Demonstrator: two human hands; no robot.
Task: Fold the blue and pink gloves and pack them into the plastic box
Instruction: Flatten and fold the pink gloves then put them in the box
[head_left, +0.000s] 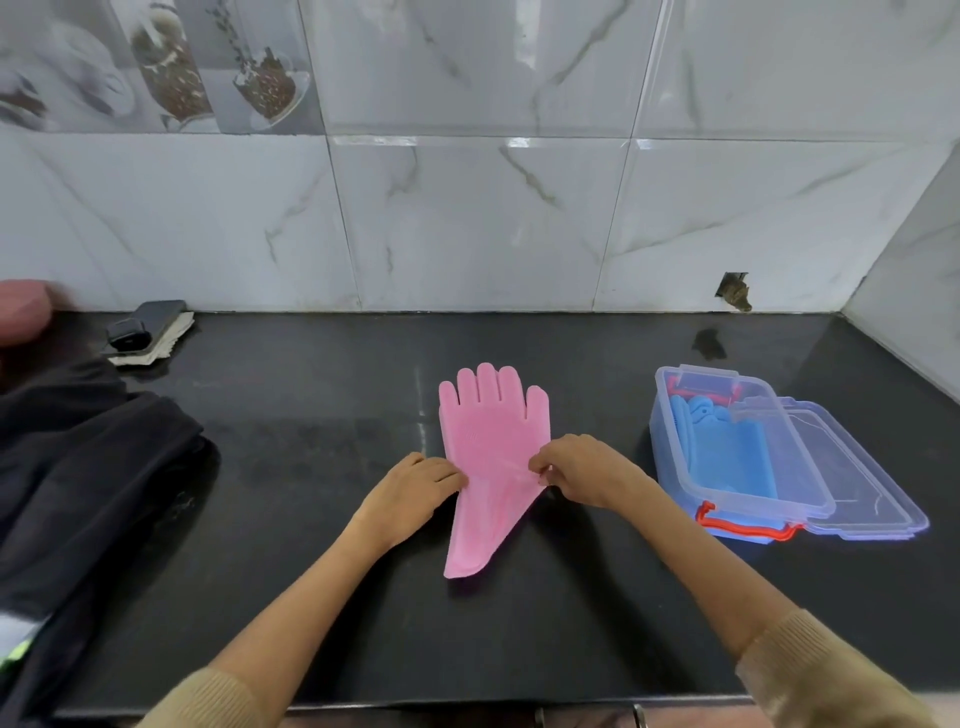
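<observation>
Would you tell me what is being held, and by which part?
The pink glove: right hand pinches its right edge, left hand touches its left edge.

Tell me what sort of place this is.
Most likely a home kitchen. A dark stone countertop runs along glossy marble-look wall tiles, and one decorative tile pictures jars of what look like spices or grains. The pink glove lies on that counter.

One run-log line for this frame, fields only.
pink glove flat on counter | left hand presses left edge | right hand pinches right edge | blue glove in plastic box, lid off
</observation>
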